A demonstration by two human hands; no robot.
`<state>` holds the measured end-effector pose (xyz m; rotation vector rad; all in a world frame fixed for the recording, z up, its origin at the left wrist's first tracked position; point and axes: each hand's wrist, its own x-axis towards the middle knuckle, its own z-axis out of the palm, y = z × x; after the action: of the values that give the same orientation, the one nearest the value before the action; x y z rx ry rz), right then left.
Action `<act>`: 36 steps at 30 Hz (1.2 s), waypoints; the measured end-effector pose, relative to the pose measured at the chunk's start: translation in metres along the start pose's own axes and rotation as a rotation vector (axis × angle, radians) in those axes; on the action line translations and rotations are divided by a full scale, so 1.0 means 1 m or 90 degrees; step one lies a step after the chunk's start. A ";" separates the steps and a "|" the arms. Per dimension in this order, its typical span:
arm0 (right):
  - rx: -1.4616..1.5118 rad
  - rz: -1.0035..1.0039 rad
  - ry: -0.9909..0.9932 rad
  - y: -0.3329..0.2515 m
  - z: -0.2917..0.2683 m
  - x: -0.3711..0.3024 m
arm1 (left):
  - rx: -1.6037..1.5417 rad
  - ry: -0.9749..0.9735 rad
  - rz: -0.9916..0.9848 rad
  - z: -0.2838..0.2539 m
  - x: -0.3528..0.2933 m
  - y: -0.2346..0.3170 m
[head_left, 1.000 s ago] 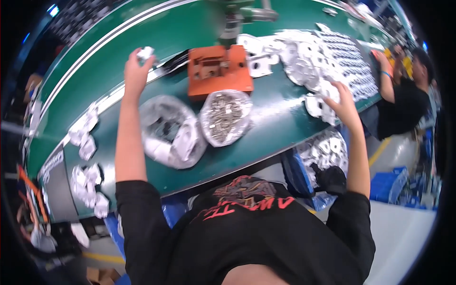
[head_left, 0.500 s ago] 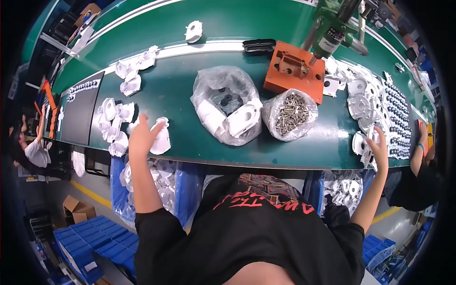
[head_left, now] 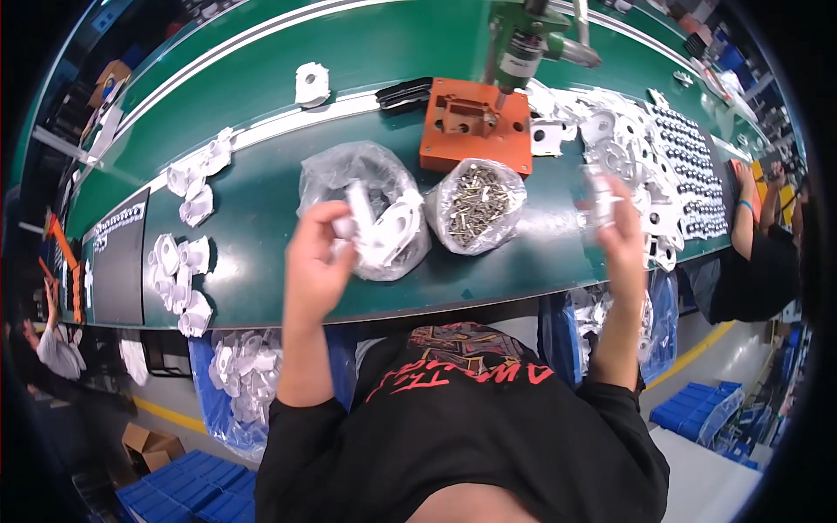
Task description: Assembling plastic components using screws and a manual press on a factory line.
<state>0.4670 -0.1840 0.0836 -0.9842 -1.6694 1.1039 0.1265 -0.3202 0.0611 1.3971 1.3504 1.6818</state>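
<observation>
My left hand is closed round a white plastic housing, blurred by motion, in front of a clear plastic bag. More white housings lie at that bag's mouth, partly behind the held one. On the right, my right hand grips a white plastic part, also smeared, above the table just left of a heap of white parts. Between the hands stands a second clear bag, full of metal screws.
An orange fixture block sits under a green press at the back. White housings cluster at the left beside a dark mat. Blue-lined bins of parts stand below the front edge. A co-worker's arm is at far right.
My left hand has lifted the housing from the table's left side and carried it right, to the bag. My right hand has drawn leftward off the heap with a white part. The view has shifted.
</observation>
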 end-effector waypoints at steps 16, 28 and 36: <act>0.164 -0.050 -0.199 -0.028 0.095 -0.030 | 0.061 -0.136 0.172 0.090 -0.002 0.027; 0.314 -0.013 -0.162 -0.022 0.100 -0.027 | 0.052 -0.099 0.221 0.102 0.003 0.030; 0.231 0.021 -0.176 -0.028 0.097 -0.028 | 0.075 -0.078 0.191 0.104 0.004 0.015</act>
<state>0.3793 -0.2419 0.0821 -0.6495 -1.5896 1.5565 0.2255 -0.2866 0.0713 1.8150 1.2359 1.6896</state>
